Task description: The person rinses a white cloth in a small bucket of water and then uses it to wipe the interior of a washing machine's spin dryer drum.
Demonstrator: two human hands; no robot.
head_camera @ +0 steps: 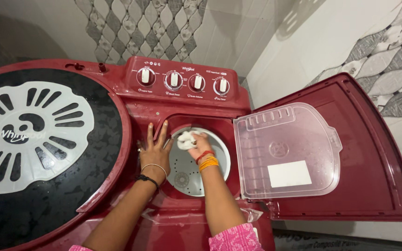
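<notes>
Two hands are at work over the red twin-tub washing machine (131,223), at its smaller spin compartment. The left hand (154,151) lies flat with fingers spread on the red rim at the compartment's left edge, steadying. The right hand (196,142) is closed in a pinch around a small white cloth (186,138), held against the upper rim of the white spin drum (187,174), just inside the opening.

Step in hand, by judgement: wiping the drum's upper rim or inner wall with the cloth. The next move would call for sweeping the cloth round the rim while the left hand holds its brace; the reach deeper into the drum is narrow.

The red outer lid (373,172) stands open to the right edge of the machine, with the clear inner cover (287,148) lying on it. The large wash-tub lid (33,139), black with a white patterned disc, is closed at the left. Four control knobs (182,81) sit on the back panel.

Hidden or unclear: the right palm and the cloth's full extent are covered by the fingers; part of the drum floor is masked by the right forearm; whether the cloth is wet cannot be told; the machine's front edge is cut off by the frame.
</notes>
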